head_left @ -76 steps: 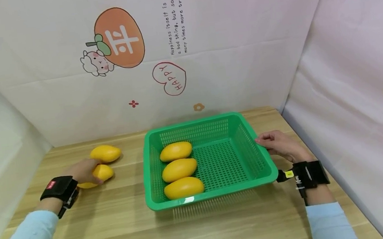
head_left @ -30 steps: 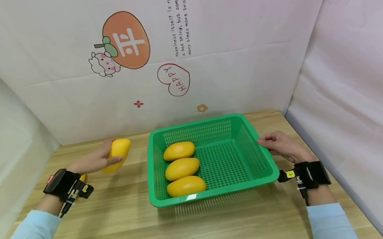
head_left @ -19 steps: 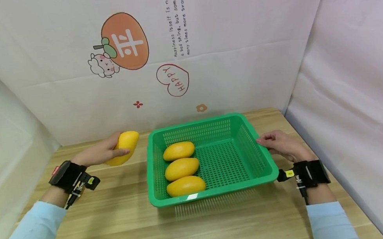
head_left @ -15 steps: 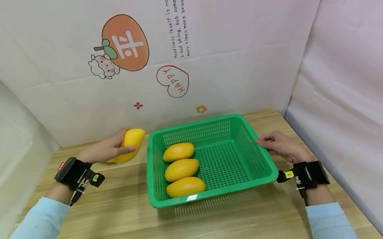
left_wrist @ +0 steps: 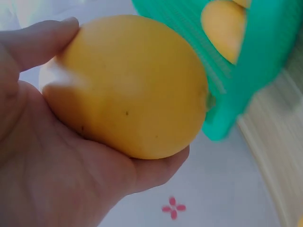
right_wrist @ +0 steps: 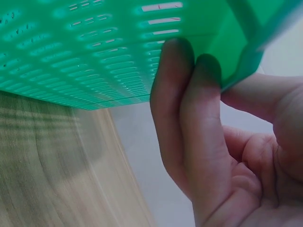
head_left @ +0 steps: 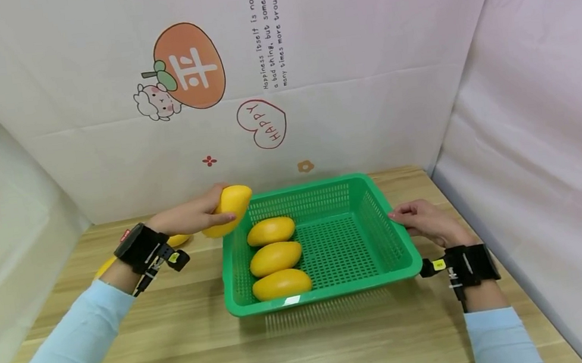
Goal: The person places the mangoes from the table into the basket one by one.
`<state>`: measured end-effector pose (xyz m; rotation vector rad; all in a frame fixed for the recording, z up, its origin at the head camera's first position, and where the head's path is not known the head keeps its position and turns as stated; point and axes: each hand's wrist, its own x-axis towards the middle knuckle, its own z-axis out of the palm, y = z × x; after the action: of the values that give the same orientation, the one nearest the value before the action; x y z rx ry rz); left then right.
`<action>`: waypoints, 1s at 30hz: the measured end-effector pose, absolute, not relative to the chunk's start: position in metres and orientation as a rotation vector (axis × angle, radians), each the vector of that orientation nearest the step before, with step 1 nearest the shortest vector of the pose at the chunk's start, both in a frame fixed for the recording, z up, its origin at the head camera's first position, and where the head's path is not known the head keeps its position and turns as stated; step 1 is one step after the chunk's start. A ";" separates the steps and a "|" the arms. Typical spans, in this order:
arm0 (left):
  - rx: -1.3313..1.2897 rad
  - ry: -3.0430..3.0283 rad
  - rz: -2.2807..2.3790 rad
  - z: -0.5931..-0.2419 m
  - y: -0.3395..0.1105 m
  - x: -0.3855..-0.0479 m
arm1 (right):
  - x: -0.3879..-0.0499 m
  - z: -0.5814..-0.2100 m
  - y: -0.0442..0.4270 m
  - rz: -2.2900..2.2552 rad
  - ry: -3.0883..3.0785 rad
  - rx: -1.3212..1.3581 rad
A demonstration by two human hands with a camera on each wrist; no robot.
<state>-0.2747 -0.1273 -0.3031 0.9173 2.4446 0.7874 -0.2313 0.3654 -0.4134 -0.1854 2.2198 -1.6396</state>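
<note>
My left hand [head_left: 192,215] grips a yellow mango [head_left: 235,202] beside the back left corner of a green plastic basket [head_left: 227,266]. In the left wrist view the thumb and fingers wrap around the mango [left_wrist: 128,85], and the basket rim [left_wrist: 251,61] lies just past it. Three mangoes sit in a column along the basket's left side: a back one [head_left: 271,231], a middle one [head_left: 276,258] and a front one [head_left: 282,284]. My right hand [head_left: 427,220] pinches the basket's right rim; the right wrist view shows fingers [right_wrist: 203,137] under the rim against the slotted wall.
Two more mangoes lie on the wooden table [head_left: 209,358] behind the left wrist: one [head_left: 178,240] near the hand, another [head_left: 104,267] further left, both partly hidden. A printed white cloth [head_left: 344,79] hangs at the back, with white cloth on both sides.
My left hand has picked up a mango from the table's left and carried it up and rightward to the basket's corner. The right hand stays at the rim; the basket mangoes lie still.
</note>
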 end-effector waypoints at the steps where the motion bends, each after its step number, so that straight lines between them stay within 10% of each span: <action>1: 0.921 2.434 0.779 -0.302 -0.124 -0.275 | -0.231 -0.414 0.366 -1.640 2.220 -0.185; 30: 1.171 2.191 0.519 -0.321 -0.015 -0.280 | -0.230 -0.415 0.366 -1.627 2.239 -0.190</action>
<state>-0.2801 -0.0145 -0.3206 1.1706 2.1905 0.5187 -0.2298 0.3656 -0.4146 -0.1899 2.2389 -1.6266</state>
